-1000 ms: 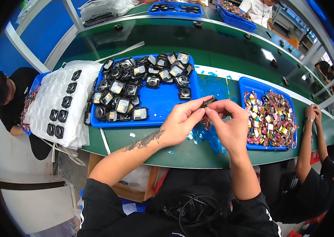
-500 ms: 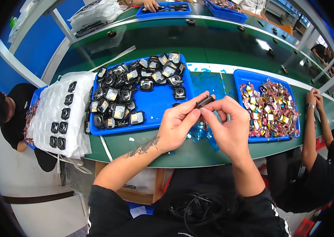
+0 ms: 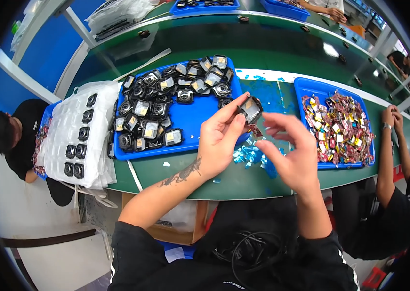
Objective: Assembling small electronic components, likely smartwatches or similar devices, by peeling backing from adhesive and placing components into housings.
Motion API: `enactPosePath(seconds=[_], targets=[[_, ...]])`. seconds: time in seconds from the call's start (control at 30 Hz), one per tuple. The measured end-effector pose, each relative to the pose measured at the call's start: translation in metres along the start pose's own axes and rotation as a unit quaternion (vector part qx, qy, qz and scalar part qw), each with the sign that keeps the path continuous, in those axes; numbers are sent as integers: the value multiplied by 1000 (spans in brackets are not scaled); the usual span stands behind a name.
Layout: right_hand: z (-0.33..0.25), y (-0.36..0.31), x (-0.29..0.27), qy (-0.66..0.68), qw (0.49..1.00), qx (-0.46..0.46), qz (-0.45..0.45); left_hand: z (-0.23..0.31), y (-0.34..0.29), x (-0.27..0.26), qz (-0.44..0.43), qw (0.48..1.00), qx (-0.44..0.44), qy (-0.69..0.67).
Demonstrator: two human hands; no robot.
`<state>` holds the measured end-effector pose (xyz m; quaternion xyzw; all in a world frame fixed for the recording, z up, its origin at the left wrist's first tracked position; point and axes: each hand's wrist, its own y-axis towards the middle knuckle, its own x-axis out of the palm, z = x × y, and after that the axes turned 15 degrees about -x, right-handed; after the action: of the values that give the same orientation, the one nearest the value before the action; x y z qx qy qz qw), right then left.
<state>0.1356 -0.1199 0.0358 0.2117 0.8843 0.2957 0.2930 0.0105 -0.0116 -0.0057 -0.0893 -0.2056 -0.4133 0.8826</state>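
Observation:
Between its fingers and thumb, my left hand (image 3: 220, 138) grips a black square smartwatch case (image 3: 251, 109), with a greyish rectangular inside face showing. A small reddish flexible strip (image 3: 255, 129) hangs at the lower edge of the case. Just to the right, my right hand (image 3: 289, 145) is held with thumb and fingers apart, slightly blurred, and nothing shows in it. Behind my left hand lies a blue tray (image 3: 190, 126) with many similar cases heaped at its left and far sides. Bits of blue film (image 3: 248, 154) are scattered on the green table below my hands.
At right, a blue tray (image 3: 298, 97) holds a heap of small reddish and yellow parts (image 3: 338, 131). White plastic trays (image 3: 59, 140) with several cases are stacked at left. Beyond runs a dark green belt (image 3: 205, 41) carrying scattered pieces. Co-workers sit at left (image 3: 18, 140) and right (image 3: 384, 213).
The case has been turned so its inner face shows. My right hand has let go of it, moved off to the right and spread its fingers. The view has shifted slightly.

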Motion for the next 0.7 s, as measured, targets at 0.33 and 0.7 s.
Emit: enactPosePath(seconds=[0.33, 0.7], targets=[[13, -5, -11, 312, 929, 197, 28, 20, -12, -2, -4, 912, 106, 397], [16, -13, -31, 158, 978, 108, -80, 10, -7, -4, -19, 877, 179, 446]])
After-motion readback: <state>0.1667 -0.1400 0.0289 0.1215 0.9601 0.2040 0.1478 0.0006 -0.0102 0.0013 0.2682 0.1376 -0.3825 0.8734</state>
